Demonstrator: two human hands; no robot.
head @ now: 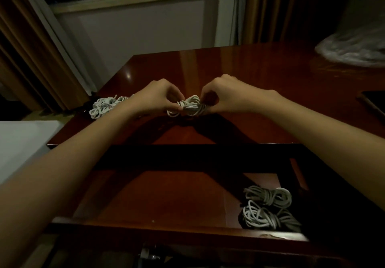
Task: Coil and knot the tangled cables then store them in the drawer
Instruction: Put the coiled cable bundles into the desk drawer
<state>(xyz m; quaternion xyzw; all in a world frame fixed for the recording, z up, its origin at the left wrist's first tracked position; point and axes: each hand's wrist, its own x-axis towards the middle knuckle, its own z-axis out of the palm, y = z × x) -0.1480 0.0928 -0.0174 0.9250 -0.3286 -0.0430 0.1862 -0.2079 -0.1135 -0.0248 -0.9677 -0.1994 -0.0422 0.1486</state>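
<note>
Both hands hold one small coiled white cable [190, 106] just above the dark red desk [250, 69]. My left hand [160, 96] pinches its left end and my right hand [220, 95] grips its right end. A heap of tangled white cables [104, 106] lies on the desk at the left, partly behind my left forearm. Below, the open drawer [166, 196] holds two knotted white cable bundles, one [268, 198] behind the other [268, 218], in its right front corner.
A dark flat object [373, 103] lies at the desk's right edge. A crumpled clear plastic sheet [352, 48] sits at the back right. A white surface [23, 146] stands left of the desk. Curtains and a window wall are behind.
</note>
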